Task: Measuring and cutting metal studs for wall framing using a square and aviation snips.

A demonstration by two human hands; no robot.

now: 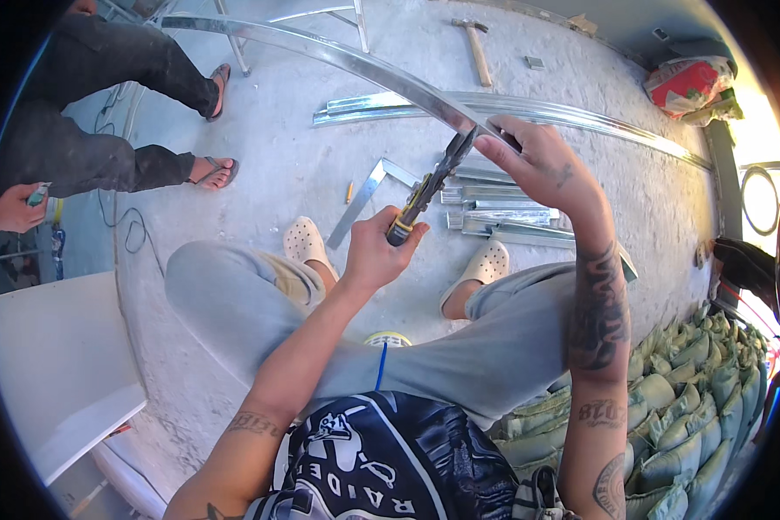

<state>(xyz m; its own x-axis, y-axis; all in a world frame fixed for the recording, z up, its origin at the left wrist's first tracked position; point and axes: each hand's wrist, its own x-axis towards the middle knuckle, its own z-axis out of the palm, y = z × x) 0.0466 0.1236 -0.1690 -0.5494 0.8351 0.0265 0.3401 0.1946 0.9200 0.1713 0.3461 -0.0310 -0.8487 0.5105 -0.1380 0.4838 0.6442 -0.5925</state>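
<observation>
My left hand (380, 252) is closed around the yellow-and-black handles of a pair of tin snips (437, 184). The snips' jaws meet the edge of a long metal channel (347, 62), close to its right end. That end is gripped by my right hand (542, 163), thumb on the near side. From there the channel stretches away to the far left, raised above the floor. Whether the blades have bitten into the metal is too small to tell. Below, between my shoes, lie a metal square (361, 204), a pencil (350, 192) and several short channel pieces (503, 217).
More long channels (598, 123) lie across the floor, with a hammer (475, 54) beyond. At left, a person (104, 160) in dark trousers and sandals holds a small object. Stacked sacks (667, 425) stand lower right; a white board (65, 364) sits lower left.
</observation>
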